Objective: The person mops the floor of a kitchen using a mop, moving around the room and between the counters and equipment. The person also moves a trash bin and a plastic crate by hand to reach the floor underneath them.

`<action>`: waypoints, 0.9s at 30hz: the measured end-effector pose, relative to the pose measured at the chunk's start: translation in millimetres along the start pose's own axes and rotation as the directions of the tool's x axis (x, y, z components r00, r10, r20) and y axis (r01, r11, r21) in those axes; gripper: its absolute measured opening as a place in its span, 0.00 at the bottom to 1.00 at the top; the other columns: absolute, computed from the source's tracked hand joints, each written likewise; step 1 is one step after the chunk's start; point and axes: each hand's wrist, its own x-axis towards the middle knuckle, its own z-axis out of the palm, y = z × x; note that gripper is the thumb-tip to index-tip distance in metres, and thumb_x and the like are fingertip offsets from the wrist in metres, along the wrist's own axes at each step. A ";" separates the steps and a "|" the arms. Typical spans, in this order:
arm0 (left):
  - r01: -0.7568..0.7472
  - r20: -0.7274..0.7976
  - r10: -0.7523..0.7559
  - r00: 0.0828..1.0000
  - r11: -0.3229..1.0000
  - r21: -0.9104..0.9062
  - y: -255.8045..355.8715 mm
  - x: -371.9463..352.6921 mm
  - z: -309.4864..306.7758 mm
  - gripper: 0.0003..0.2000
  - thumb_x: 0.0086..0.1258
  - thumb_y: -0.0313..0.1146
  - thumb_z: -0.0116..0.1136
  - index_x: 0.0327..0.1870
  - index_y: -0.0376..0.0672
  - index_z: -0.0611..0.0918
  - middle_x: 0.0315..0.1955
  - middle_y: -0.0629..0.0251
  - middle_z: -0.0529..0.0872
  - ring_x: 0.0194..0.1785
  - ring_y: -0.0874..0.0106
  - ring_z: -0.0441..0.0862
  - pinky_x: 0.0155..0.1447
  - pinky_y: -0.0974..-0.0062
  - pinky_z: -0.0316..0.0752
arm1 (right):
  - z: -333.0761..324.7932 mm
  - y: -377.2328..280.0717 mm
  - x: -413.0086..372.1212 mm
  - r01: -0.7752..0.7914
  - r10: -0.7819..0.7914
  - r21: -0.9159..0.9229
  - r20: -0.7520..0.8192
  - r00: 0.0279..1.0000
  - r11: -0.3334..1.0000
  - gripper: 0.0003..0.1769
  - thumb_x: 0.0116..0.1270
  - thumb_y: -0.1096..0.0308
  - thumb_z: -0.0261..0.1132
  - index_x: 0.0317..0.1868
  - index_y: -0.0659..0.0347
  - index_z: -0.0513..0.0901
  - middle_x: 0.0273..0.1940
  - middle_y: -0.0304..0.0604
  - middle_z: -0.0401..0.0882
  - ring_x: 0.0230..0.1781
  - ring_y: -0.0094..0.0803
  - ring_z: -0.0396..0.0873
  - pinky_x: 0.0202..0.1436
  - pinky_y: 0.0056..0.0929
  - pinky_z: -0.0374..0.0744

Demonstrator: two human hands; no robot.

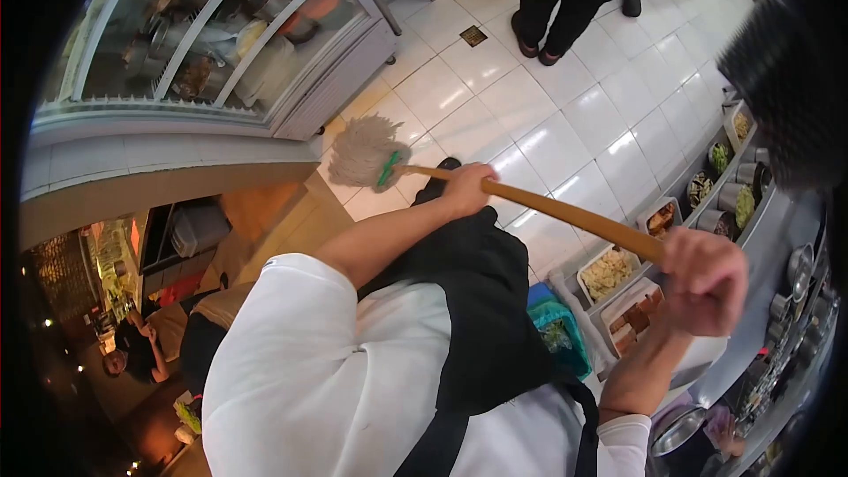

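Observation:
A mop lies slantwise across my view, its grey string head resting on the white tiled floor beside the glass-fronted cabinet. A green clamp joins the strings to the wooden handle. My left hand is wrapped round the lower part of the handle, nearer the strings. Up by the handle's other end, my right hand is closed on it, slightly blurred. Below the handle, a black apron covers my front.
A glass-fronted cabinet holds pots at upper left. Another person's legs stand at the top, near a floor drain. Along the right runs a counter with food tubs and a teal-lined bin. Another person is at lower left.

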 end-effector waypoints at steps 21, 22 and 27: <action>-0.341 0.465 0.367 0.806 0.929 -0.142 176.5 -2.9 92.8 0.08 0.56 0.37 0.60 0.34 0.46 0.84 0.33 0.54 0.86 0.43 0.52 0.83 0.47 0.56 0.77 | 43.7 -169.4 -116.4 0.103 -0.190 -0.499 -0.127 0.974 0.861 0.21 0.76 0.61 0.43 0.51 0.69 0.77 0.16 0.30 0.59 0.19 0.21 0.62 0.33 0.27 0.69; -0.343 0.480 0.350 0.804 0.933 -0.105 169.7 -10.8 90.7 0.08 0.56 0.37 0.59 0.33 0.46 0.84 0.33 0.54 0.86 0.43 0.52 0.83 0.47 0.56 0.77 | 45.4 -167.9 -122.3 0.096 -0.207 -0.501 -0.171 0.963 0.860 0.21 0.76 0.62 0.43 0.50 0.69 0.77 0.15 0.30 0.58 0.19 0.21 0.62 0.33 0.27 0.69; -0.348 0.517 0.321 0.794 0.936 -0.047 126.2 -65.5 71.4 0.08 0.54 0.35 0.58 0.33 0.44 0.84 0.32 0.54 0.86 0.42 0.52 0.83 0.47 0.56 0.77 | 63.3 -154.9 -153.8 0.049 -0.215 -0.435 -0.340 0.915 0.899 0.21 0.77 0.59 0.45 0.48 0.68 0.78 0.18 0.31 0.57 0.17 0.21 0.60 0.30 0.26 0.67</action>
